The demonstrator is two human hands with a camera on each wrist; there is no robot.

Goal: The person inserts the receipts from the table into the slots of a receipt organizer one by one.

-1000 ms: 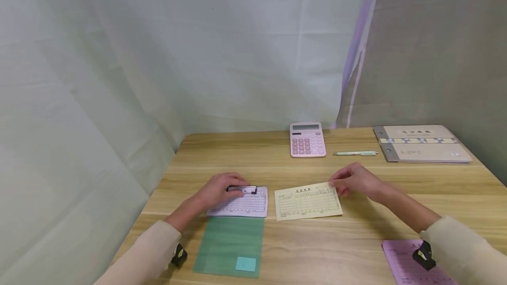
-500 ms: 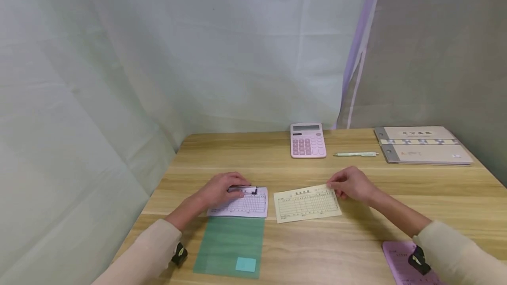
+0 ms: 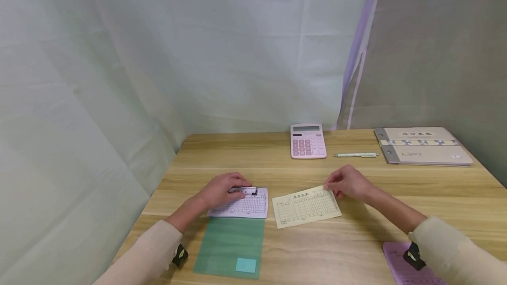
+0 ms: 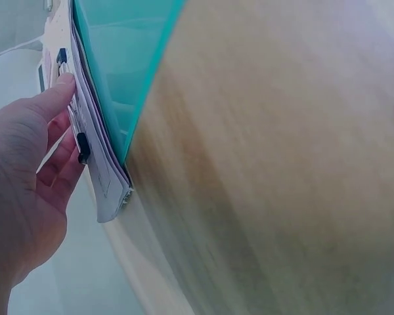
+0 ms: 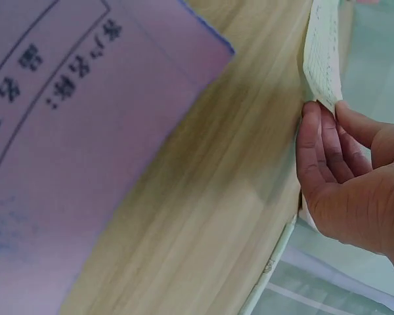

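My left hand [image 3: 219, 191] rests at the top of a green see-through clipboard [image 3: 231, 243], thumb and fingers on its metal clip [image 3: 249, 188]. White printed forms [image 3: 249, 208] lie under that clip; in the left wrist view they show as several layered sheets [image 4: 105, 190], with the thumb pressing the clip and the other fingers curled behind it. Just right of the clipboard, my right hand [image 3: 348, 184] pinches the upper right corner of a pale yellow form [image 3: 305, 208], which slants down to the left. The right wrist view shows thumb and fingertips holding that corner.
A pink form pad [image 3: 404, 261] lies under the right sleeve, partly hidden. Along the back of the wooden table [image 3: 237, 157] are a pink calculator [image 3: 308, 141], a pale green pen [image 3: 356, 155] and a beige bound book [image 3: 424, 145]. Hanging cloth [image 3: 237, 56] stands behind the table.
My right hand has drifted slightly left, and the yellow form has moved with it, its left end swinging lower toward me. The left hand and clipboard have stayed in place.
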